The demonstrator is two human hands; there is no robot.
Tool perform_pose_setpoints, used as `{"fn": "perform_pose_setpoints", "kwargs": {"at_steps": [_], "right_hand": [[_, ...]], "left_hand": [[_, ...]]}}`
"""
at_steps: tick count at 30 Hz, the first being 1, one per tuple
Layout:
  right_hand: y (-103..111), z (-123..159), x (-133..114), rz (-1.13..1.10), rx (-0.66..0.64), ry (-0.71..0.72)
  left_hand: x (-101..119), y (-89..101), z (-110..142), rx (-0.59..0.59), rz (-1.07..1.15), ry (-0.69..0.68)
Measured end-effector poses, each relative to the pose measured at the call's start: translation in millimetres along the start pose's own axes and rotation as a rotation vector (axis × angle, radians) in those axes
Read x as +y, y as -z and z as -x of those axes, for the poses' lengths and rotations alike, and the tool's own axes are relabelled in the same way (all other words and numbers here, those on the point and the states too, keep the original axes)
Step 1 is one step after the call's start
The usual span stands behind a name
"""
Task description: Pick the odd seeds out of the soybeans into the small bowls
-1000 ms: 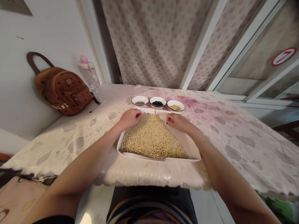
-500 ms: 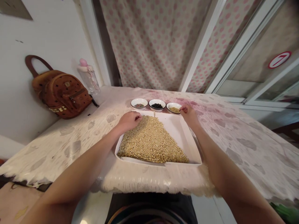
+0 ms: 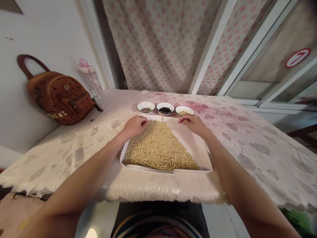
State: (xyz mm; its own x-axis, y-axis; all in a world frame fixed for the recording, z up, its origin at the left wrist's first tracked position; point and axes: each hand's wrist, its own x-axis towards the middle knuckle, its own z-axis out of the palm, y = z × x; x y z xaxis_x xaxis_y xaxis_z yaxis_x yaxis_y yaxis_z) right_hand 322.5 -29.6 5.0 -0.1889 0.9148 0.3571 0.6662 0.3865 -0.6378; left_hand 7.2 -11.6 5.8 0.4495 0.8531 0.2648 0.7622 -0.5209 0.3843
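Observation:
A shallow white box lies on the table, with a broad layer of pale yellow soybeans covering its left and middle parts. My left hand rests over the box's far left corner at the edge of the soybeans, fingers curled in. Above the bare far right part of the box is my right hand, its thumb and fingertips drawn together. Whatever either hand pinches is too small to make out. Just behind the box stand three white bowls: a left bowl with mixed coloured bits, a middle bowl with black beans, and a right bowl with yellowish pieces, partly behind my right hand.
A patterned cloth covers the table. At the far left, a brown backpack leans by the wall, with a clear bottle beside it. A dotted curtain hangs behind the table.
My right hand has come from the right bowl's rim leftward and nearer, over the box. The left hand stays at the far left corner. The view has shifted slightly.

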Motion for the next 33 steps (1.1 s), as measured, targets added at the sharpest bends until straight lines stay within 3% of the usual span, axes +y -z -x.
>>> {"fn": "perform_pose_setpoints", "kwargs": {"at_steps": [2,5,15,21,25,33], "right_hand": [[-8,3,-12,0.005,-0.154,0.042],[-14,5,-20,-0.003,-0.246,0.047],[-14,5,-15,0.064,-0.279,0.027],[-14,5,-10,0.124,-0.189,0.012],[-16,7,-8,0.143,-0.262,-0.034],[-18,9,-8,0.169,-0.324,0.009]], "left_hand": [[0,-0.1,0,-0.002,-0.001,0.007],[0,0.4,-1,-0.005,0.005,0.013],[1,1.2,1,-0.013,0.001,0.017],[0,0.8,1,-0.005,0.001,0.017],[0,0.7,0,-0.003,0.010,0.004],[-1,0.2,0,-0.004,0.005,0.004]]}}
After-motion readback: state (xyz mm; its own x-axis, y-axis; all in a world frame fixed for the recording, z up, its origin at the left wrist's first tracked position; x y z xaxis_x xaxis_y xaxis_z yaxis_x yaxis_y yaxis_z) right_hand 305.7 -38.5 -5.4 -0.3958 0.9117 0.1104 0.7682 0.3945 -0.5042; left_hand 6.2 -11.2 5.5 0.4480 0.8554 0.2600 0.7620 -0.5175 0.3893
